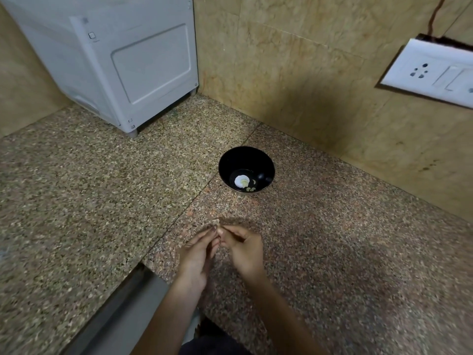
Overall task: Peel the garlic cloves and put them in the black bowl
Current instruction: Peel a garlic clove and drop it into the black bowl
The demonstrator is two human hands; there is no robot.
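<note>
A person's left hand [197, 252] and right hand [243, 249] meet low over a speckled granite counter [89, 201], fingertips of both curled in to pinch a small garlic clove [219, 230] between them. The black bowl [240, 160] stands on the counter beyond the hands, holding a few peeled cloves [249, 188]; a white appliance [128, 60] fills the far corner.

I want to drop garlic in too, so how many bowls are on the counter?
1. The round black bowl stands on the speckled granite counter, close to the beige stone wall. No other shows.
</note>
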